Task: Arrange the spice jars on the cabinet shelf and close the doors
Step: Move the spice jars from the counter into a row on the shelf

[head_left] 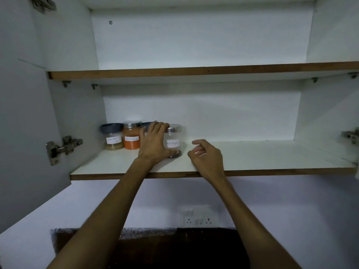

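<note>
Several labelled spice jars stand in a row at the left back of the lower shelf point(252, 160). From the left: a jar with a dark lid and pale powder point(113, 138), an orange-powder jar with a steel lid point(132, 137), a dark-lidded jar point(147, 124) mostly hidden behind my left hand, and a nearly empty black pepper jar point(173, 139) with a steel lid. My left hand point(154, 143) wraps around the black pepper jar's left side, thumb at its base. My right hand point(206, 155) hovers just right of that jar, fingers loosely curled, holding nothing.
The left cabinet door point(25, 123) stands open with its hinge point(62, 147) showing. A right hinge point(350, 134) sits at the frame's edge. The upper shelf point(194, 70) holds nothing visible. A wall socket plate point(200, 218) and a dark counter point(174, 249) lie below.
</note>
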